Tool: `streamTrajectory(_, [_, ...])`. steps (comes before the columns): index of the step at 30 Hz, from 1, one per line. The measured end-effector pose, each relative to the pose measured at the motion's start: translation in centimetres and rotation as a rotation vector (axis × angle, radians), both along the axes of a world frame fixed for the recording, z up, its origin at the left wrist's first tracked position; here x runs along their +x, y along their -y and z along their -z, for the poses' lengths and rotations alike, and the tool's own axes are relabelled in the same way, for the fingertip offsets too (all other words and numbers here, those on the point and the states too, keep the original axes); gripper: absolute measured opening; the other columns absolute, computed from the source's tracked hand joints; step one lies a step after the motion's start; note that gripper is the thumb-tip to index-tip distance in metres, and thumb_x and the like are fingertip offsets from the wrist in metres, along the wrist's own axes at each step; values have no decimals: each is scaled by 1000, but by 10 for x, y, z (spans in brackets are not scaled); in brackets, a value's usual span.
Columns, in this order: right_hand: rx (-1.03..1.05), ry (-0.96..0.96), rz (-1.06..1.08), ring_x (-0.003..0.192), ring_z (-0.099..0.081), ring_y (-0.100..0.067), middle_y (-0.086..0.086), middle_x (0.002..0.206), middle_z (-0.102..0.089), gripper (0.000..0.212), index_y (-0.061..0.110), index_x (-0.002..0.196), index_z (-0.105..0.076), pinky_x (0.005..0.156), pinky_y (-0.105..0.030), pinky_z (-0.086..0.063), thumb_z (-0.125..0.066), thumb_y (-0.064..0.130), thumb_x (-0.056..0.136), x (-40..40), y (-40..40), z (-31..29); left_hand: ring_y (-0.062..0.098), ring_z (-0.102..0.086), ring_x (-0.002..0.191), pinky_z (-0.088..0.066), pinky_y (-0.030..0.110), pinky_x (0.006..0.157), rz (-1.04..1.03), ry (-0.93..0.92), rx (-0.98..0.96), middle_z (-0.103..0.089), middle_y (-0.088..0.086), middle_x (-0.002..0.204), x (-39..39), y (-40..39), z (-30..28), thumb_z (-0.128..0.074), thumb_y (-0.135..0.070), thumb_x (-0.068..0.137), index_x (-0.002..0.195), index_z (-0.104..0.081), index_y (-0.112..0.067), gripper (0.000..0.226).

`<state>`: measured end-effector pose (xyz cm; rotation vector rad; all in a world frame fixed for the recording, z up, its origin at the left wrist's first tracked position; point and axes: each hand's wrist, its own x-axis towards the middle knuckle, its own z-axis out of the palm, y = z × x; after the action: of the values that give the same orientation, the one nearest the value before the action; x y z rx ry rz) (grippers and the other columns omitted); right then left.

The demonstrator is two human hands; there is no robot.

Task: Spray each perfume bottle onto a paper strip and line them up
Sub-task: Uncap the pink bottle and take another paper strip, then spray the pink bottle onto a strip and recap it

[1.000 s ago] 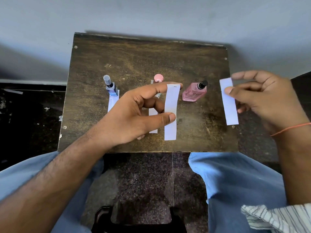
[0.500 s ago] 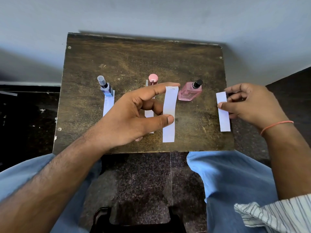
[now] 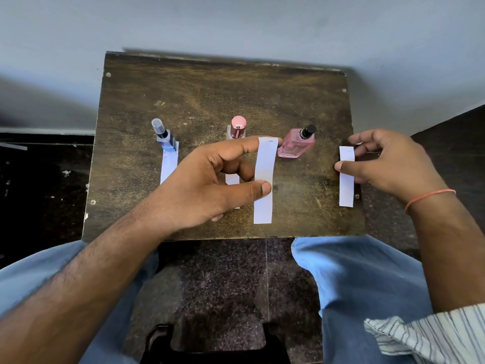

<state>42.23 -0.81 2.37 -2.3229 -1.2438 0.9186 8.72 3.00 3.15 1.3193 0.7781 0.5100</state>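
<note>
Three perfume bottles stand in a row on the brown table: a blue one with a clear cap, a slim pink-capped one, and a flat pink one with a black sprayer. White strips lie before the blue bottle and the pink-capped one, the second mostly hidden. My left hand pinches a long strip between forefinger and thumb above the table. My right hand holds another strip at the table's right edge.
A pale wall runs behind the table. Dark floor with paper scraps lies to the left. My knees in blue trousers sit under the table's front edge, with a dark stool between them.
My right hand has come down and inward with its strip, from beyond the right edge to the table's right side. My left hand keeps its strip in place.
</note>
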Motion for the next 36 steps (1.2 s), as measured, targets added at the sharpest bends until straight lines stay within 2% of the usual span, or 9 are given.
streamTrajectory(4, [4, 52, -44, 98, -77, -28, 11, 108, -74, 52, 40, 117, -71, 100, -54, -61, -100, 32, 75, -1, -1, -1, 6, -42, 38, -38, 17, 37, -10, -10, -9, -68, 14, 87, 0, -1, 0, -82, -20, 90, 148, -67, -27, 61])
streamTrajectory(10, [222, 322, -211, 107, -67, -22, 10, 125, -63, 49, 35, 127, -72, 87, -34, -45, -90, 47, 83, -3, 1, -1, 9, -42, 40, -39, 18, 37, 3, -9, -19, -70, 24, 93, 1, 0, 0, -82, -22, 89, 148, -66, -28, 62])
streamTrajectory(13, [400, 239, -325, 120, -63, -18, 18, 130, -57, 54, 34, 135, -69, 88, -34, -51, -85, 51, 86, -18, 0, -4, 15, -39, 42, -39, 19, 38, 15, -31, -34, -67, 24, 94, 1, 0, 0, -82, -25, 88, 151, -65, -29, 65])
streamTrajectory(16, [391, 78, -384, 125, -61, -8, 24, 136, -62, 61, 38, 143, -66, 92, -27, -50, -84, 53, 87, -38, -2, -3, 15, -38, 43, -39, 18, 38, 27, -35, -55, -63, 26, 94, 2, 1, 1, -83, -25, 87, 150, -65, -31, 66])
streamTrajectory(21, [357, 37, -401, 115, -64, 2, 16, 125, -76, 37, 30, 132, -76, 94, -27, -53, -82, 39, 96, -52, -7, 10, 7, -40, 41, -39, 17, 38, 45, -5, -145, -62, 35, 98, 3, 1, -1, -83, -25, 85, 147, -68, -35, 65])
streamTrajectory(25, [287, -277, -325, 112, -75, -9, 7, 119, -82, 30, 20, 130, -76, 104, -37, -57, -80, 19, 101, -49, -7, 12, 7, -40, 42, -39, 17, 39, 64, -9, -148, -70, 19, 89, 3, 0, 2, -83, -25, 87, 145, -70, -38, 61])
streamTrajectory(27, [280, -466, -256, 101, -74, -6, 4, 114, -80, 32, 15, 130, -73, 93, -32, -59, -77, 17, 99, -51, -6, 9, 10, -39, 41, -39, 17, 39, 50, -23, -143, -69, 11, 85, 2, 0, 2, -83, -25, 87, 145, -70, -38, 61])
streamTrajectory(32, [202, -1002, -77, 96, -80, -33, -9, 113, -77, 35, 16, 130, -68, 67, -44, -69, -73, 33, 100, -56, -3, -4, 6, -42, 41, -39, 16, 39, 6, -29, -109, -64, 18, 82, 2, -1, 2, -82, -12, 94, 144, -71, -36, 57])
streamTrajectory(36, [162, -1188, -85, 77, -75, -27, -9, 103, -65, 28, 16, 124, -65, 44, -33, -60, -45, 31, 111, -60, -4, -9, 8, -40, 40, -39, 17, 39, 11, -35, -102, -64, 21, 83, 1, -1, 2, -82, -11, 95, 144, -71, -36, 56])
